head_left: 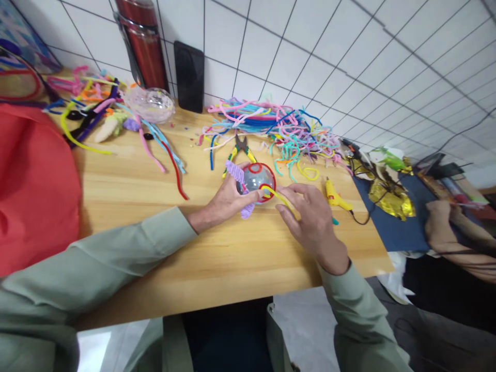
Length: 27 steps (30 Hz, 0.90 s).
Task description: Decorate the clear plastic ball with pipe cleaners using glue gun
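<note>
My left hand (226, 202) grips a clear plastic ball (257, 179) ringed with red pipe cleaner, along with a fuzzy purple pipe cleaner piece (237, 175) that runs under the fingers. My right hand (312, 219) pinches a yellow pipe cleaner (277, 196) whose end touches the ball's red rim. Both hands rest on the wooden table (217, 253).
Green-handled pliers (240, 150) lie just behind the ball. A heap of coloured pipe cleaners (279, 129) sits beyond, another heap (93, 103) far left with a clear dome (151, 104). A yellow glue gun (335, 197), a red flask (142, 41), a black phone (188, 76) and another person's arm (453, 232) are nearby.
</note>
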### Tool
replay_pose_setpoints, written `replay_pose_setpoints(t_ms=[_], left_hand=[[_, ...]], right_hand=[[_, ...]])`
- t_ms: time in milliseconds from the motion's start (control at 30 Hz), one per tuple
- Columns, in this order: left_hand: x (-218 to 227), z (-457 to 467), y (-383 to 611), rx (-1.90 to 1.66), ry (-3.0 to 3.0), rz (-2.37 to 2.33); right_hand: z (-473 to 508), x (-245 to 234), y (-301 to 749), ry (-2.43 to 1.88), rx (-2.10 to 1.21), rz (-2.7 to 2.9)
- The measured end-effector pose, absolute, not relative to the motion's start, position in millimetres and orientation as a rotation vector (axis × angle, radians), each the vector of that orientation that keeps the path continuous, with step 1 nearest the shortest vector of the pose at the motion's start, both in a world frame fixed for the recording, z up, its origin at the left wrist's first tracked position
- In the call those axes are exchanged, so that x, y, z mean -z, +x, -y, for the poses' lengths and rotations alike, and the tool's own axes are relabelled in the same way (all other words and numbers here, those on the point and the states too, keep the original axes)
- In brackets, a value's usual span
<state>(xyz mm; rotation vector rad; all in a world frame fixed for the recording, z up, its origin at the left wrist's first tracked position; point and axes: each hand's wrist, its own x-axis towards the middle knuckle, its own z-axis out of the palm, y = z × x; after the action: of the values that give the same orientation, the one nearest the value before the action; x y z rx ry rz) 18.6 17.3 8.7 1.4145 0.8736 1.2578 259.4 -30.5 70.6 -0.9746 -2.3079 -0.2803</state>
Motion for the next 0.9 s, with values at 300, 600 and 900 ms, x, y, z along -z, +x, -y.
replay_pose_setpoints(t_ms=[300, 600, 900], left_hand=[[-6, -18, 17, -1.244, 1.402, -0.856], [-5, -17, 16, -1.235, 1.404, -0.884], [4, -17, 17, -1.243, 1.408, -0.892]], right_hand=[[7, -44, 256, -0.919, 0.316, 2.308], [9, -43, 253, -0.901, 0.248, 2.304], [10, -44, 248, -0.849, 0.192, 2.267]])
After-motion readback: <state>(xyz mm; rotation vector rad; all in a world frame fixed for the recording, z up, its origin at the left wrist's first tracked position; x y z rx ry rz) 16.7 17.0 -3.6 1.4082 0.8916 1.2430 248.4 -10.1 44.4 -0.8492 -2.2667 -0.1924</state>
